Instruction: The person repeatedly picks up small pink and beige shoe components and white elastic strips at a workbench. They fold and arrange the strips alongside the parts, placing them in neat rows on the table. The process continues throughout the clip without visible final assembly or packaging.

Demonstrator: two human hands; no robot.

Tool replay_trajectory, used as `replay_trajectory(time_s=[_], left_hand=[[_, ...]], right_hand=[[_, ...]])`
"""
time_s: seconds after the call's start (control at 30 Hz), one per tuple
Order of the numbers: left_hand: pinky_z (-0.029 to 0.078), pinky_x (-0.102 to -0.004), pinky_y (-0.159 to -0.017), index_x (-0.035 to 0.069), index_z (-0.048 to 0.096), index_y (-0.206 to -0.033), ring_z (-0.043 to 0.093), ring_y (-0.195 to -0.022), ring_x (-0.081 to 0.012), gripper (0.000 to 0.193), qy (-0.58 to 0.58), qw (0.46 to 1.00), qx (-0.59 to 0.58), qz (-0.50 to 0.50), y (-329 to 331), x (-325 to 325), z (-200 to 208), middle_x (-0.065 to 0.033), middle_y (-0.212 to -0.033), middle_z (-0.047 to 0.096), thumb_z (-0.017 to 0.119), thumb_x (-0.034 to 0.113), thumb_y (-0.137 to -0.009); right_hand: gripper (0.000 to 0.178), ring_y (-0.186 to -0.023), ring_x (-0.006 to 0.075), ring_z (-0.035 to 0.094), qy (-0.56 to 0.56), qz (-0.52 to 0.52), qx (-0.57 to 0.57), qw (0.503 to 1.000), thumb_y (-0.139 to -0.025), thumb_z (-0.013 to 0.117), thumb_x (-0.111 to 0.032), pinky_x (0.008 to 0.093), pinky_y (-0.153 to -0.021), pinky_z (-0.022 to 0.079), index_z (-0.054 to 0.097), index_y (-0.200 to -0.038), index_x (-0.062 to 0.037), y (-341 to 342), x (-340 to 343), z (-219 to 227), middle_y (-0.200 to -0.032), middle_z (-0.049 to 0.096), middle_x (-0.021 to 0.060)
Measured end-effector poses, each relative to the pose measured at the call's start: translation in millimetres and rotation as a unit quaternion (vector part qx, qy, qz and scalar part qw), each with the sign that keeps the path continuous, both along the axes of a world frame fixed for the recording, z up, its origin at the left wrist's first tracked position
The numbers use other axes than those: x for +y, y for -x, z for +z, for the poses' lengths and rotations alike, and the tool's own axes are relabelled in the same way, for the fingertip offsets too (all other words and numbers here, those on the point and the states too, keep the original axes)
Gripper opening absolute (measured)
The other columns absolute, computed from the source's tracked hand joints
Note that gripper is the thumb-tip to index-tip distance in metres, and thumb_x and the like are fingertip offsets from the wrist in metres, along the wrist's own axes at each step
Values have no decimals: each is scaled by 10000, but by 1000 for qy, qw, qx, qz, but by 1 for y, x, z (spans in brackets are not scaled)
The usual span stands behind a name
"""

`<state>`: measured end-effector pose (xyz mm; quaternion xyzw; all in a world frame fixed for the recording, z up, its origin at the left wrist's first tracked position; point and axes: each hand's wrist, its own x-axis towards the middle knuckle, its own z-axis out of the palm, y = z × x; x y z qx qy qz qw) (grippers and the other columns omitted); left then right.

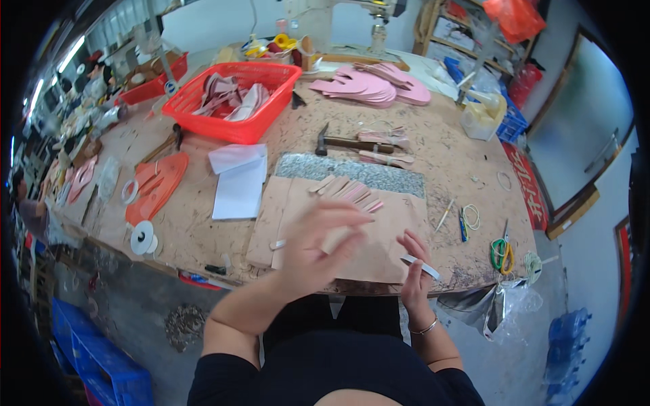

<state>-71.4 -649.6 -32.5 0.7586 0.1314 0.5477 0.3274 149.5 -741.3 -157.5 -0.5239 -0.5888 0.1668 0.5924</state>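
My left hand hovers over the brown work mat, thumb and fingers apart and slightly blurred, with nothing visible between them. Near the table's front edge, my right hand pinches a narrow pale strip between thumb and fingers. Just beyond my left hand lies a fanned row of pinkish and beige strips. A second white piece rests on the mat's left part. Behind the mat is a grey speckled slab, with a hammer and bundled pink strips past it.
A red basket of pink pieces stands far left, and stacked pink cutouts lie at the back. White paper, an orange sheet and a spool are left. Scissors and a pen lie right.
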Motion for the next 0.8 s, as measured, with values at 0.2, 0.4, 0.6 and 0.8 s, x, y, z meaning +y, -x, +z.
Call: replay_trajectory(time_s=[0.2,0.4,0.6,0.8], left_hand=[[496,-336,-979,7,476,-1403,569,-1172,-181,451,554,790,-11,-262,-39,-34,-125,-92,-1268,586,620,98,-986],[299,-479,-1157,53,303,-1529,341,-1441,-311,709,123,939,-153,-282,22,49,46,-173,-1556,315,557,407,-969],[304,-484,-1076,79,341,-1444,354,-1314,-320,645,-205,930,-113,-284,32,15,119,-161,-1463,287,510,493,-980],[382,-396,-949,51,447,-1303,452,-1120,-257,451,-237,951,-87,-179,23,5,112,-129,-1277,420,530,367,-992]], right_hand=[[445,-1298,361,499,-21,94,-49,994,-1051,384,-258,441,-1089,382,543,-1372,6,25,10,24,-1455,456,231],[588,-1218,291,558,8,1,1,1000,-1075,310,-446,402,-1024,439,575,-1297,29,10,3,1,-1404,507,193],[531,-1117,221,611,23,-1,82,996,-1087,318,-396,351,-958,482,560,-1302,25,4,-6,-20,-1405,502,168],[550,-1055,182,623,47,12,73,996,-1083,316,-440,295,-884,481,564,-1289,6,6,-13,-17,-1411,513,122]])
